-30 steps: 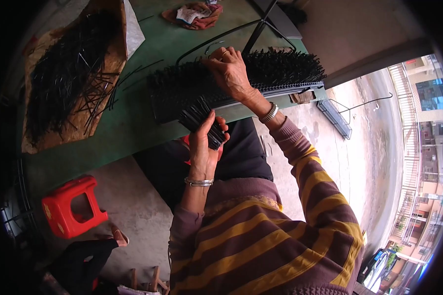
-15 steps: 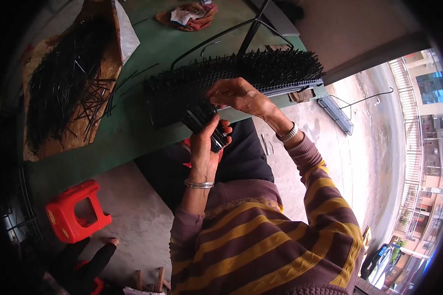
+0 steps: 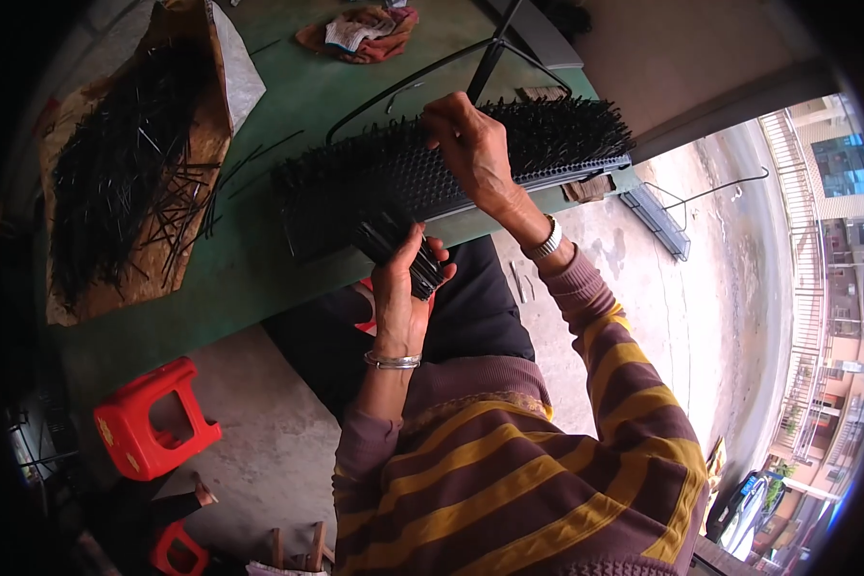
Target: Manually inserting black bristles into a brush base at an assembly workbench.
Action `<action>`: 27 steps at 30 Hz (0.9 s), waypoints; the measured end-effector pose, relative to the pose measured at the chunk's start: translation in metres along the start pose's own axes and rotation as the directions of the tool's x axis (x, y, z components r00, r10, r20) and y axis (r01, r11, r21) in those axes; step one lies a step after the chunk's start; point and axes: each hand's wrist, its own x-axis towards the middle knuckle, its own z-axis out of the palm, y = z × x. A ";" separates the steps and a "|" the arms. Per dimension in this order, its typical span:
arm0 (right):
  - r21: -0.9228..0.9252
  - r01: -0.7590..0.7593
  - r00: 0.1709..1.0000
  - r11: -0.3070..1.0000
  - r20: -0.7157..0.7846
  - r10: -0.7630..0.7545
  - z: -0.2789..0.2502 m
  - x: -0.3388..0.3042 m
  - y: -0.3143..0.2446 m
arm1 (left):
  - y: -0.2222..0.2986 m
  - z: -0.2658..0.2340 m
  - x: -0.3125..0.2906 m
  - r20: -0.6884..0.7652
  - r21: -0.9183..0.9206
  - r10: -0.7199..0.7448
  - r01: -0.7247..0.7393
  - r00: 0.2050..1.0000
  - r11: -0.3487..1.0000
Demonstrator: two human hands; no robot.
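Note:
My left hand [image 3: 405, 283] is closed around a bundle of thin black strips [image 3: 382, 235], just in front of the table edge. Beyond it lies a long black perforated panel [image 3: 432, 182], with many short black pieces [image 3: 566, 125] standing up in dense rows along its far side. Over the panel, near these rows, my right hand [image 3: 472, 154] is raised with its fingers curled together. Whatever they hold, if anything, is too small or hidden to make out.
On the green table [image 3: 250, 259], a brown sheet [image 3: 158, 278] bears a heap of loose black strips [image 3: 125, 173]. A crumpled cloth [image 3: 379, 43] and a black metal frame [image 3: 488, 72] are behind the panel. A red stool [image 3: 130, 446] and another person's foot [image 3: 204, 492] are at lower left.
My right hand has moved up and away from the bundle, towards the panel's far rows, with its fingers curled closer. My left hand stays nearly in place. The other person's foot has shifted.

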 end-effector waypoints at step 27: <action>-0.106 0.117 0.984 0.987 0.144 -0.102 0.011 0.009 0.012 | 0.003 0.003 -0.006 0.000 0.061 -0.037 0.037 0.999 0.997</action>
